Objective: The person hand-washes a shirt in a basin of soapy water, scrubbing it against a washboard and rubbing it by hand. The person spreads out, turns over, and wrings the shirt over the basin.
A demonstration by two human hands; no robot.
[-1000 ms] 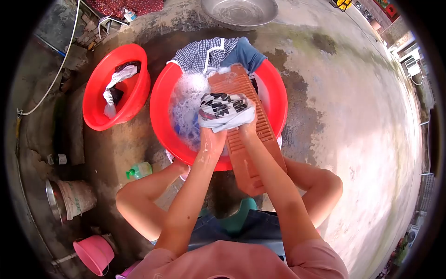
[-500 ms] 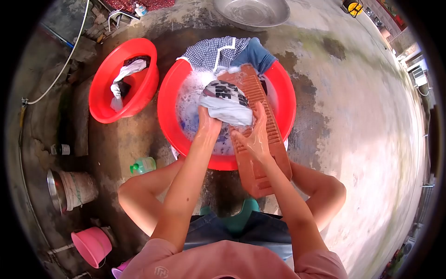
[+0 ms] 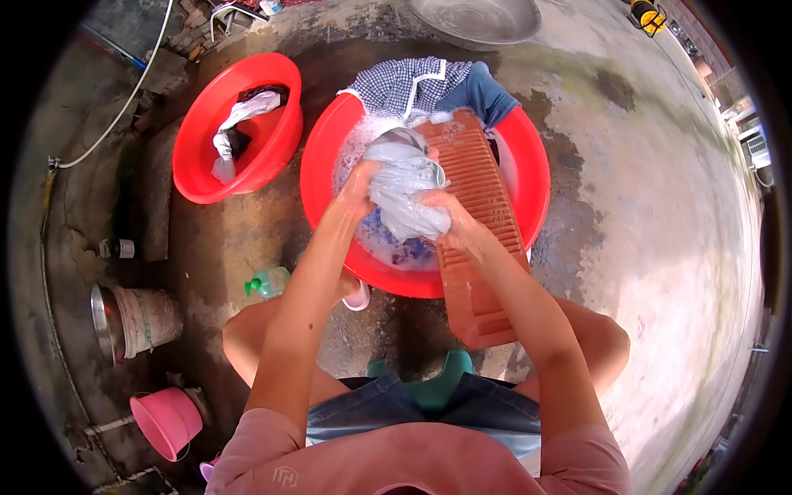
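A wet, bunched white cloth is held over the sudsy water of a large red basin. My left hand grips its left side, with the fingers partly hidden by the fabric. On the lower right side, my right hand is closed on the same cloth. A reddish-brown ridged washboard leans in the basin under and beside my right hand. A checkered garment and a blue cloth hang over the basin's far rim.
To the left stands a smaller red basin with white and dark cloths. A metal basin is at the back. A green pump bottle, a whitish bucket and a pink bucket are on the left. A hose runs along the upper left.
The cloth has been turned and bunched, so its black lettering no longer shows. My right hand, apart from it half a second ago, has closed on it. The view has shifted slightly.
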